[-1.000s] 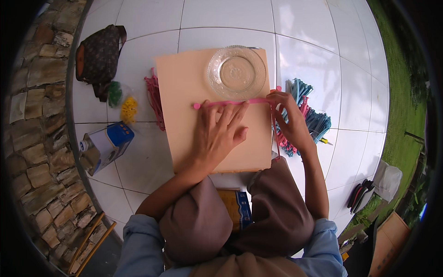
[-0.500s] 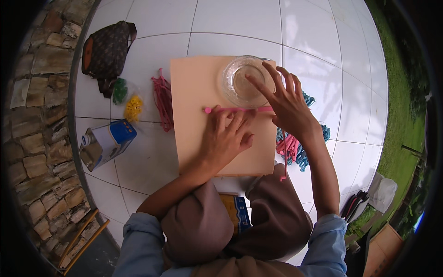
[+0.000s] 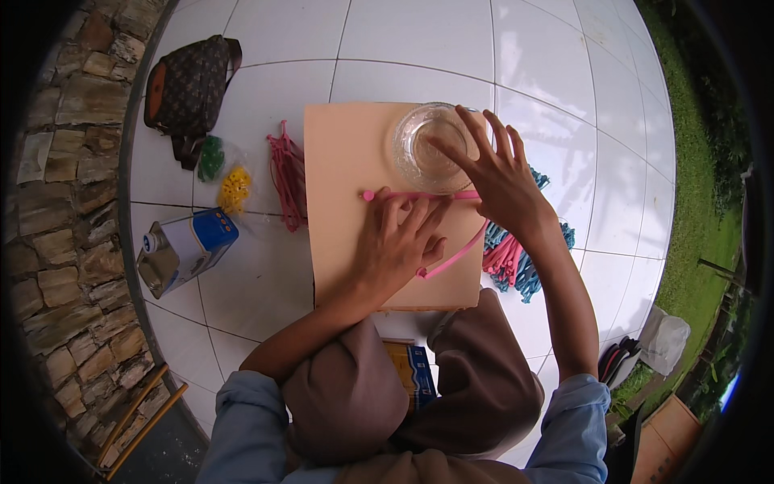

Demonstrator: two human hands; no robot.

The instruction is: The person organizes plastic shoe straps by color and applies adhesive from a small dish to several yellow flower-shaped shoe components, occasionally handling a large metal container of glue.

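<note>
A tan board (image 3: 347, 161) lies on the white tiled floor. A thin pink strip (image 3: 419, 195) stretches across it and bends back down toward me at its right end. My left hand (image 3: 399, 246) lies flat on the board with its fingertips pressing on the strip. My right hand (image 3: 492, 173) hovers with fingers spread over the rim of a clear glass bowl (image 3: 427, 145) at the board's far right corner, its index finger reaching into the bowl. It holds nothing that I can see.
Pink and teal strips (image 3: 516, 258) lie in a pile right of the board, more pink strips (image 3: 286, 173) left of it. Yellow bits (image 3: 234, 189) and green bits (image 3: 211, 157), a brown bag (image 3: 189, 85) and a blue-and-white tin can (image 3: 181, 250) sit farther left. A stone wall (image 3: 56, 202) borders the floor.
My right hand has let go of the strip's right end and moved up over the glass bowl, fingers spread. My left hand stays pressed on the strip. The view has shifted slightly.
</note>
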